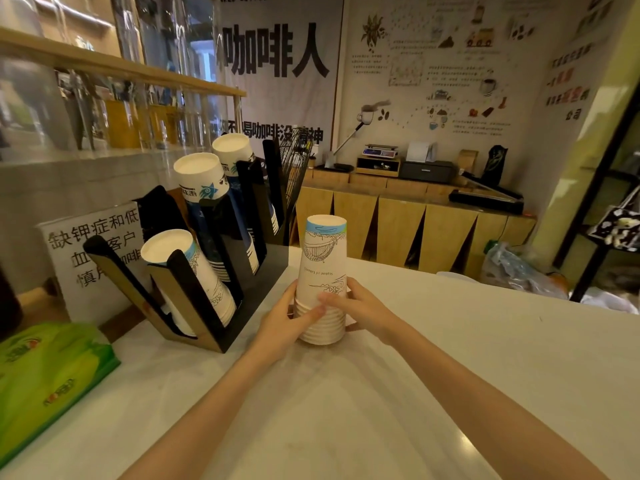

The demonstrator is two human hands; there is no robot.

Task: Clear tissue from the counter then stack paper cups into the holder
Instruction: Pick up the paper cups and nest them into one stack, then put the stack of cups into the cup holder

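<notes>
A stack of white paper cups (pixel 323 261), upside down with a blue band at the top, stands on the white counter (pixel 485 358) in the middle. My left hand (pixel 287 323) grips its lower left side and my right hand (pixel 356 306) grips its lower right, fingers wrapped over the rims. To the left stands the black cup holder (pixel 242 299) with slanted slots. One near slot holds a white cup stack (pixel 187 268); slots behind hold blue-patterned cup stacks (pixel 207 188). A green tissue pack (pixel 45 372) lies at the counter's left edge.
A white printed sign (pixel 93 254) leans behind the holder. A glass screen and wooden shelf (pixel 114 64) rise at the back left. Beyond the counter's far edge runs a wooden cabinet (pixel 415 230) with a scale and printer, and plastic bags (pixel 516 271) lie on the right.
</notes>
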